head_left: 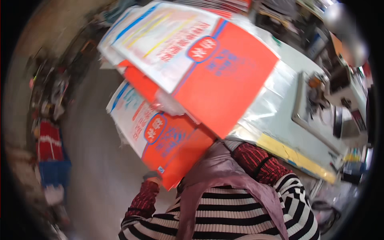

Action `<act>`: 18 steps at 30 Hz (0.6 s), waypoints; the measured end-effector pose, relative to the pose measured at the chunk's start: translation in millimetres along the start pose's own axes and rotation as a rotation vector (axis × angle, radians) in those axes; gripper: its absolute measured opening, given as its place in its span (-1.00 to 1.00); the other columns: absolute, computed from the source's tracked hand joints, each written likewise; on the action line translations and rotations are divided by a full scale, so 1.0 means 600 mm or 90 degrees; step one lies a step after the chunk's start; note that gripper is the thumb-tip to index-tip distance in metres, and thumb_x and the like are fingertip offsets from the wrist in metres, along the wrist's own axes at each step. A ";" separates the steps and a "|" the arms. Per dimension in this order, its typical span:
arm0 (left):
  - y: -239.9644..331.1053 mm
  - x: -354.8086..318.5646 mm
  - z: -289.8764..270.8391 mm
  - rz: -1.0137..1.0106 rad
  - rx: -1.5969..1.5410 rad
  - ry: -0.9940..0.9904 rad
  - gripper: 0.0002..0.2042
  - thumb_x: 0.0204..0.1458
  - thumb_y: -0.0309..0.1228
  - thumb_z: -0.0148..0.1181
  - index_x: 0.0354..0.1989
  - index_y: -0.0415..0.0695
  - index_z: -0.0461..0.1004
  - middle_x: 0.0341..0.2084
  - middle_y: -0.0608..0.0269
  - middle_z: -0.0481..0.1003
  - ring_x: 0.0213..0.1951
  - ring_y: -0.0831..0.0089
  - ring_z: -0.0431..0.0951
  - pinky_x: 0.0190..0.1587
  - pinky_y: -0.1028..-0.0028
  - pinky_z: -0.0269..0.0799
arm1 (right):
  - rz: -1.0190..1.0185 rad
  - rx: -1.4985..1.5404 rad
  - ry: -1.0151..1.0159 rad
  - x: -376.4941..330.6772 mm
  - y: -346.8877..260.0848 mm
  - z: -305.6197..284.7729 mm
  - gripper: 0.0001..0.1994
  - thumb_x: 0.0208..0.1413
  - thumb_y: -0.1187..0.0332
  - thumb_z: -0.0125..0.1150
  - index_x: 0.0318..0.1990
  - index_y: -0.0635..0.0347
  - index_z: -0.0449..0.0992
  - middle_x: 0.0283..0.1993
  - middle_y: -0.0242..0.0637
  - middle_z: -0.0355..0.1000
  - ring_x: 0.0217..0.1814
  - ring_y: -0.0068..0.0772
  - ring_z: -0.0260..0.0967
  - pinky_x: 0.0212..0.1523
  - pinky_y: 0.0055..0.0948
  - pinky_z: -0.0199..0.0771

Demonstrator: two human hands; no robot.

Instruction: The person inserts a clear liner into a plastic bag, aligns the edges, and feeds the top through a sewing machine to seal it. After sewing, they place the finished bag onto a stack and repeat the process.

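Observation:
Two flat orange-and-white printed sacks reach out in front of me, overlapping. The larger upper sack (pixel 228 84) lies partly over the table at the right. Under it, the lower sack (pixel 172 148) hangs over the floor, with clear plastic film (pixel 170 103) showing between the two. My left hand (pixel 153 175), in a dark grey glove, is closed at the near left edge of the lower sack; its fingers are blurred. At the near corner of the upper sack is my right hand (pixel 235 143), also in a grey glove, its fingers hidden by the sack.
A pale table (pixel 296 60) extends to the right, with shiny plastic sheeting (pixel 276 90) on it and a yellow strip (pixel 296 156) along its near edge. A metal-framed machine (pixel 304 100) sits at its right. Red and blue items (pixel 52 160) stand along the left.

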State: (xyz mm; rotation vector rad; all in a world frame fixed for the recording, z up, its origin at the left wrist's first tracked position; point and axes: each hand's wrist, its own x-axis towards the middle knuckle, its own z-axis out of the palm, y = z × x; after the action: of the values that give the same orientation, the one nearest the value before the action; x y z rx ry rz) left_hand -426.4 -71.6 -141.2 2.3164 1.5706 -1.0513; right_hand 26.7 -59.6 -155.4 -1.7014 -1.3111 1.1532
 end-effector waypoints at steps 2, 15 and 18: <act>0.033 0.057 -0.247 -0.230 -0.125 0.039 -0.68 -0.01 -0.12 0.00 -0.16 -0.01 0.44 -0.25 0.05 0.50 -0.18 0.13 0.51 -0.21 0.16 0.42 | -0.025 -0.102 0.058 -0.030 -0.023 -0.028 -0.77 0.07 0.23 -0.07 -0.28 0.13 0.48 -0.42 -0.14 0.43 -0.40 -0.20 0.39 -0.32 -0.29 0.38; 0.638 0.138 -0.688 0.391 -0.266 0.640 -0.73 -0.17 -0.36 0.25 -0.33 -0.22 0.38 -0.46 0.17 0.44 -0.40 0.32 0.49 -0.35 0.42 0.39 | 0.009 -0.153 -0.076 -0.203 -0.155 -0.205 -0.75 -0.05 0.27 0.07 -0.22 0.15 0.46 -0.36 -0.11 0.45 -0.32 -0.17 0.42 -0.25 -0.27 0.39; 0.617 0.180 -0.666 0.422 -0.643 0.414 -0.80 -0.10 -0.34 0.21 -0.41 -0.23 0.45 -0.59 0.26 0.43 -0.49 0.46 0.44 -0.40 0.48 0.37 | 0.082 0.174 -0.012 -0.229 -0.204 -0.299 -0.77 -0.01 0.20 0.14 -0.26 0.11 0.51 -0.49 -0.42 0.43 -0.42 -0.62 0.32 -0.33 -0.54 0.34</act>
State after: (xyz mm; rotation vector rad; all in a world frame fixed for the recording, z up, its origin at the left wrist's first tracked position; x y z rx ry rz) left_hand 100.1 41.2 -4.2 2.1248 0.9108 0.5859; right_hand 136.7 -162.1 52.7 -1.5937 -1.0124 1.3585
